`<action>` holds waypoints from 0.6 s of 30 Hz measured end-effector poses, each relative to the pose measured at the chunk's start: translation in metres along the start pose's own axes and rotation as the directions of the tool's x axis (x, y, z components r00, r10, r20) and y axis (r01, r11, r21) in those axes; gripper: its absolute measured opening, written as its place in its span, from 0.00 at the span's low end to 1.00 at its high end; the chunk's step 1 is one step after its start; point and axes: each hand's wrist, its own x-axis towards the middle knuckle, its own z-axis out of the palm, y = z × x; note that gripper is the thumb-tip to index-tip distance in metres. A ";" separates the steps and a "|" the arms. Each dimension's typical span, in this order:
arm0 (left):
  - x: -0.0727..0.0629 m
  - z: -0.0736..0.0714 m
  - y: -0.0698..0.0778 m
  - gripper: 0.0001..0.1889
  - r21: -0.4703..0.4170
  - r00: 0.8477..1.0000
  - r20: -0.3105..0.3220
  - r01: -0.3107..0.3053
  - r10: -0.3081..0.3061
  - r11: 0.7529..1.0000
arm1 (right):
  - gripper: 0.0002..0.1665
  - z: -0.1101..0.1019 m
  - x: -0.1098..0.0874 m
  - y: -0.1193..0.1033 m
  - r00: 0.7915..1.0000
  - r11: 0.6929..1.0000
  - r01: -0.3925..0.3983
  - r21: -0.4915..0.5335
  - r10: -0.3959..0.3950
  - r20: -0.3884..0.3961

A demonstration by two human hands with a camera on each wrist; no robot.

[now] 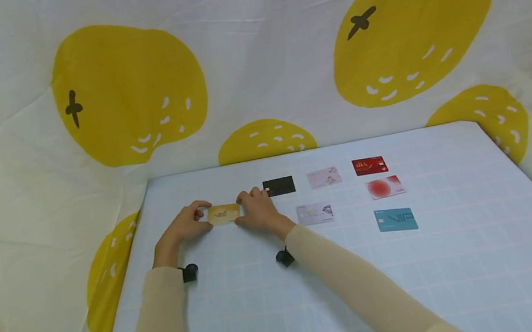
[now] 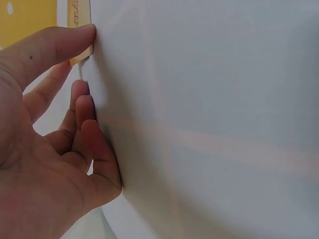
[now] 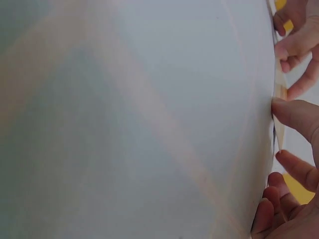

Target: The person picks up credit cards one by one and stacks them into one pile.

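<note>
A gold card (image 1: 223, 214) lies at the left rear of the table, between the two hands. At its left end, the left hand (image 1: 187, 224) holds it with thumb and index finger at the corners. The right hand (image 1: 259, 211) holds the opposite end in the same way. In the left wrist view, the thumb (image 2: 65, 42) covers one corner of the gold card (image 2: 79, 20), and the other fingers curl loosely near the cloth. Seen edge-on in the right wrist view, the gold card (image 3: 280, 122) sits between the right thumb and index finger.
Right of the hands lie a black card (image 1: 279, 186), a pale pink card (image 1: 324, 177), a lilac card (image 1: 314, 213), a red VIP card (image 1: 370, 166), a white card with red circles (image 1: 386, 187) and a teal VIP card (image 1: 396, 220). A patterned curtain (image 1: 266, 72) hangs behind.
</note>
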 end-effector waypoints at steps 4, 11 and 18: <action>-0.002 0.001 0.001 0.29 -0.031 1.000 -0.015 0.020 -0.021 0.999 | 0.32 0.002 0.001 0.001 1.000 1.000 0.008 0.006 -0.007 -0.010; -0.006 0.005 0.007 0.30 -0.073 0.999 -0.028 0.037 -0.039 0.997 | 0.31 0.007 0.001 0.003 1.000 1.000 0.014 0.011 -0.013 -0.021; -0.006 0.008 0.009 0.28 -0.075 0.998 -0.049 0.033 -0.037 0.997 | 0.30 0.007 0.000 0.000 0.999 0.997 0.014 0.075 -0.012 -0.032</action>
